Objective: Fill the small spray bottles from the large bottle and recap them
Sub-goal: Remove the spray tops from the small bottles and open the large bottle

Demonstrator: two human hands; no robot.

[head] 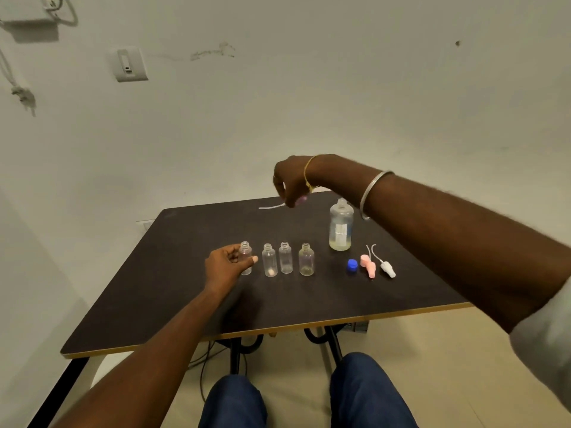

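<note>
Left grip (227, 264) holds one of four small bottles (245, 250); right grip (290, 183) pinches one sprayer (279, 206).

Left hand (227, 264) low, right hand (289, 180) high

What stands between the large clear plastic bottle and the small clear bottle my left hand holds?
Three more small open clear bottles stand in a row between the large bottle and the held bottle.

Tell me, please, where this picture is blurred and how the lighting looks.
Head view: the right hand and the spray cap it pinches are motion-blurred; the left hand, gripping the leftmost small bottle, looks sharper; lighting is dim and even, without glare.
</note>
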